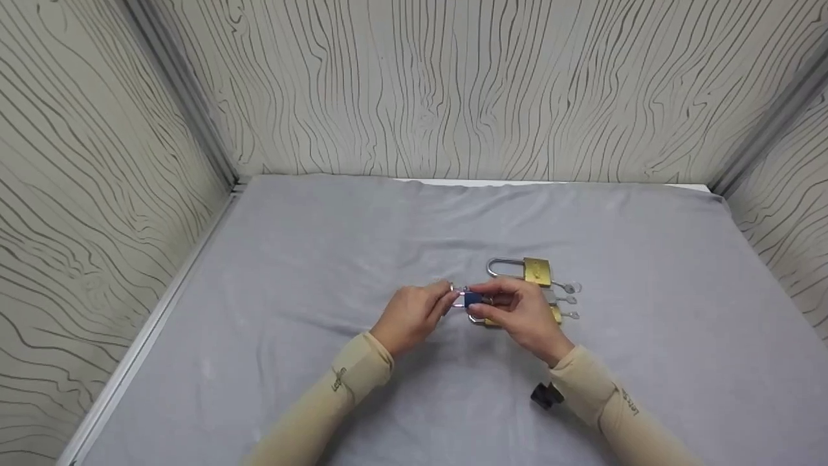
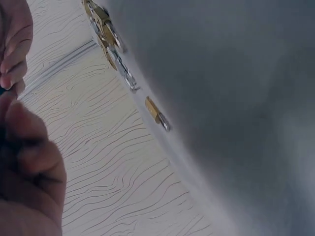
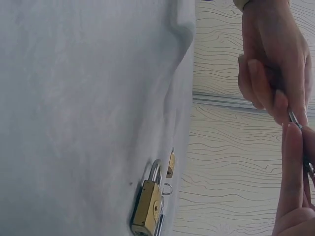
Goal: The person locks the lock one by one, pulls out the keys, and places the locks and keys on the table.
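A small padlock with a blue body [image 1: 473, 299] is held between the two hands. My right hand [image 1: 525, 317] pinches its body between thumb and fingers. On the other side my left hand [image 1: 414, 316] has its curled fingers at the silver shackle [image 1: 458, 300], gripping its end. In the right wrist view a sliver of metal shows between the fingertips of the left hand [image 3: 273, 59] and the right hand [image 3: 294, 182]. Under and behind the right hand lie several brass padlocks, partly covered; the long-shackle padlock [image 1: 536, 271] shows best.
Keys [image 1: 569, 299] stick out to the right of the padlocks. A small brass padlock [image 2: 152, 109] lies apart from the group in the left wrist view. A black object [image 1: 546, 395] is by the right wrist. Grey cloth [image 1: 291, 259] covers the table, with patterned walls [image 1: 414, 90] around.
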Demonstrator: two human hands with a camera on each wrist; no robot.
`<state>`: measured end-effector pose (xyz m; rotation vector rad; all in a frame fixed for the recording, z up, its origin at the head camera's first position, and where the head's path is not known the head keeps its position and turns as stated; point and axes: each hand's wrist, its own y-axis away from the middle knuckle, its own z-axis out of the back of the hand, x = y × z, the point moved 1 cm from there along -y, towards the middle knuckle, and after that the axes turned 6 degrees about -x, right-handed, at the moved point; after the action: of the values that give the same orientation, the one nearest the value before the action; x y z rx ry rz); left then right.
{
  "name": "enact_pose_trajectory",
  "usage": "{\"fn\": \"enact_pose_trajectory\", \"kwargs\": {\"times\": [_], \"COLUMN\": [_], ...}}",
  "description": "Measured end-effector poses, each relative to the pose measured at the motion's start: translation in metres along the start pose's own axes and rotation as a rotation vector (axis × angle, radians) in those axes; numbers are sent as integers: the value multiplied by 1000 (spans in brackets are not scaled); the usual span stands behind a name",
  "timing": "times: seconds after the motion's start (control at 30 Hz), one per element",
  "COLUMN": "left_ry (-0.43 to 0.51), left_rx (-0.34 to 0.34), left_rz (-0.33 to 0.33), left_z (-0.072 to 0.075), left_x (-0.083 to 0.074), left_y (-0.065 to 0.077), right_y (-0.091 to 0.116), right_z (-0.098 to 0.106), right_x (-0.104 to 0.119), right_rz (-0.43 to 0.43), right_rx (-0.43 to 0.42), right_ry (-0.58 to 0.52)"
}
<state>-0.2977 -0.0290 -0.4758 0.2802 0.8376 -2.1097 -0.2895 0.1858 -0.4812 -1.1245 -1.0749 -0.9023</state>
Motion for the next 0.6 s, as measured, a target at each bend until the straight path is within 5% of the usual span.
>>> {"fn": "enact_pose_trajectory", "kwargs": {"times": [0.6], "left_ry": [104], "left_rx": [-18], "left_rz": [24], "left_z": [-7], "left_x": [-4], "left_y": [-1], "right_y": [1], "right_z": [2], "right_x": [-3], "right_rz": [-61], "right_rx": [29], "right_ry": [-118]}}
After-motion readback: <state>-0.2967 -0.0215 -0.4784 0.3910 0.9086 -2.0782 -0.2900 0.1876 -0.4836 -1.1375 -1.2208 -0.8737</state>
